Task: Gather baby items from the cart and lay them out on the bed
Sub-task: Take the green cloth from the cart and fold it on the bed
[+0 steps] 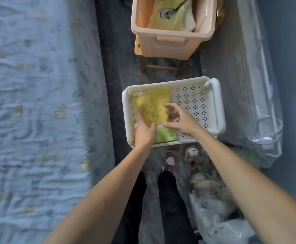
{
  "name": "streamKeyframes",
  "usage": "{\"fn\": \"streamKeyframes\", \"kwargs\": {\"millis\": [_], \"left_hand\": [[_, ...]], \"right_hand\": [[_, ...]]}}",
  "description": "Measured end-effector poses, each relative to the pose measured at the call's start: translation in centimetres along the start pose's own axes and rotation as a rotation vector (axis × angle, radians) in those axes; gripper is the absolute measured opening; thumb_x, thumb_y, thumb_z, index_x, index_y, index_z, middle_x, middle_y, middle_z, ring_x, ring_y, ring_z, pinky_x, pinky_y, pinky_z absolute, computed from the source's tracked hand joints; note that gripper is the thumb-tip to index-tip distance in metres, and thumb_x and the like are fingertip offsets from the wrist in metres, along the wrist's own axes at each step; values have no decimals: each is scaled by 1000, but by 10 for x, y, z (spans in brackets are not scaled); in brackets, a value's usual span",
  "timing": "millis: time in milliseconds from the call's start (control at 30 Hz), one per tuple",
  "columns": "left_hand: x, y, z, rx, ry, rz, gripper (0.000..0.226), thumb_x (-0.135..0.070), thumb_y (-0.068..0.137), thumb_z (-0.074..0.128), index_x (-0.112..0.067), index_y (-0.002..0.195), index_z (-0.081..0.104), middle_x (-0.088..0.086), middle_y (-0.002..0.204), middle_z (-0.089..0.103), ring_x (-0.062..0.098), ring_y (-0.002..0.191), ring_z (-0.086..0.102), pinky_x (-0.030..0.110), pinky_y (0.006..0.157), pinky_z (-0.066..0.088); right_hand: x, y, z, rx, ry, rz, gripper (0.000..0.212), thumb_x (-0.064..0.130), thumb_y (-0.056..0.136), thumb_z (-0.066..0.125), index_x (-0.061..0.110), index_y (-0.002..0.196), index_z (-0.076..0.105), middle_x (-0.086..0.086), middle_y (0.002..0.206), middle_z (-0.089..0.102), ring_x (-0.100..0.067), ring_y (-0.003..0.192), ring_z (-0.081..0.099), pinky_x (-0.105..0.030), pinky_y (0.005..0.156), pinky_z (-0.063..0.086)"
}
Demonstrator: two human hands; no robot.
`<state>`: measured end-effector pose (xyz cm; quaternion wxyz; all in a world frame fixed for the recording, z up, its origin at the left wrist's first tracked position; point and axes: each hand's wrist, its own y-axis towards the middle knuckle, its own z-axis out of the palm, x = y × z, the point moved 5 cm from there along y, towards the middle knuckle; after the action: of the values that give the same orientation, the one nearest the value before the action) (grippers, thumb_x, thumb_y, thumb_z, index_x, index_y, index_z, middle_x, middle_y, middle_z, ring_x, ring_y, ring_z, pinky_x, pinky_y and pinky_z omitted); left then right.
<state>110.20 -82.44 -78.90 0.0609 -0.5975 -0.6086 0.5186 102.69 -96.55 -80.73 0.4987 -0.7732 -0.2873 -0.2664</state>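
A white perforated cart tray (198, 101) stands in front of me on the floor. In its left half lies a folded yellow baby cloth (154, 104) with a green part (165, 135) at the near end. My left hand (143, 130) lies on the cloth's near left side, fingers slipped along its edge. My right hand (178, 120) hovers over the cloth's right edge, fingers spread and bent, holding nothing. The bed (34, 103), covered in a pale blue printed sheet, fills the left side.
A peach plastic bin (171, 41) with yellow-green fabric sits on a wooden stool beyond the cart. Clear plastic packaging (261, 124) lies at the right. Plush toys (193, 155) and a plastic bag (219, 224) lie near my feet on the grey carpet.
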Motion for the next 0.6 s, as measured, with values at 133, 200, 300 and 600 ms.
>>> {"fn": "streamKeyframes", "kwargs": {"millis": [133, 200, 300, 600], "left_hand": [[0, 8, 2, 120, 7, 110, 67, -27, 90, 59, -26, 148, 24, 6, 122, 60, 13, 83, 59, 23, 67, 44], [-1, 8, 1, 179, -10, 145, 66, -30, 90, 61, -27, 146, 28, -4, 112, 61, 5, 79, 58, 14, 64, 46], [-3, 5, 2, 181, 101, 225, 61, -24, 91, 56, -29, 146, 31, -6, 83, 58, 4, 60, 51, 14, 50, 42], [-47, -27, -31, 343, -61, 236, 42, -12, 86, 66, -27, 125, 57, 10, 113, 65, 27, 97, 65, 39, 84, 56]], "right_hand": [[-7, 4, 3, 110, -22, -4, 80, 36, 73, 78, 39, 138, 32, -2, 135, 50, -17, 109, 57, -38, 96, 47], [-13, 2, 0, 86, -123, 14, 81, 39, 75, 75, 42, 139, 26, -7, 135, 52, -26, 117, 54, -38, 95, 46], [-16, -2, -5, 1, -227, 36, 75, 35, 77, 67, 45, 138, 24, -11, 103, 63, -27, 93, 60, -33, 73, 47], [30, -47, -34, 95, 368, 40, 70, 3, 73, 78, 31, 130, 48, 0, 136, 45, -22, 114, 56, -35, 87, 54]]}}
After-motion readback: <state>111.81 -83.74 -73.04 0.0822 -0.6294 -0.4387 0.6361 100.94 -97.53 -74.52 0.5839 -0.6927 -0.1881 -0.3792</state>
